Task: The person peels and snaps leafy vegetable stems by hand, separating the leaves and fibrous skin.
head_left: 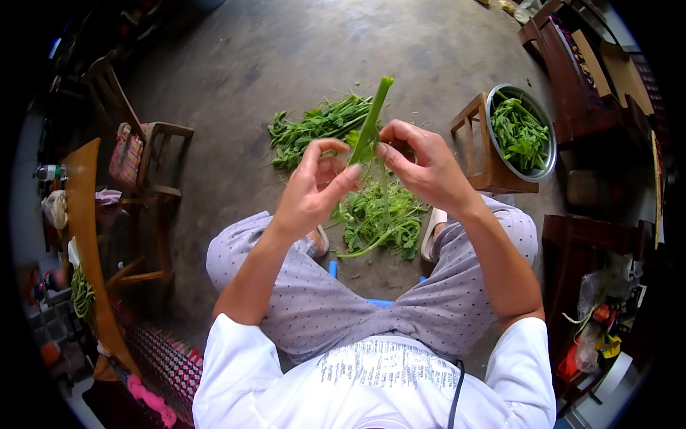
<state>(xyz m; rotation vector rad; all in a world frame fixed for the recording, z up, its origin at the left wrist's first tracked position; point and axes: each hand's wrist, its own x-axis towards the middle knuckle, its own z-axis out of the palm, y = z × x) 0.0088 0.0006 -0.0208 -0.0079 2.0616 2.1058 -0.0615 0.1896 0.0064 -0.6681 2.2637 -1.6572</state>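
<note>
A thick green stalk [372, 118] stands nearly upright between my hands, in front of my chest. My left hand [319, 182] is beside its lower part, with the fingers curled and the thumb near the stalk. My right hand [421, 161] pinches thin green strands at the stalk's right side, thumb against index finger. Beyond my hands a pile of leafy stalks [321, 127] lies on the floor. A looser heap of leaves and stringy trimmings [382, 222] is on the floor between my feet.
On the right, a metal basin [553, 151] of green leaves sits on a wooden stool [493, 154]. A wooden chair [153, 146] and a table edge [86, 207] are on the left. Dark wooden furniture [572, 100] stands at the far right. My knees flank the trimmings.
</note>
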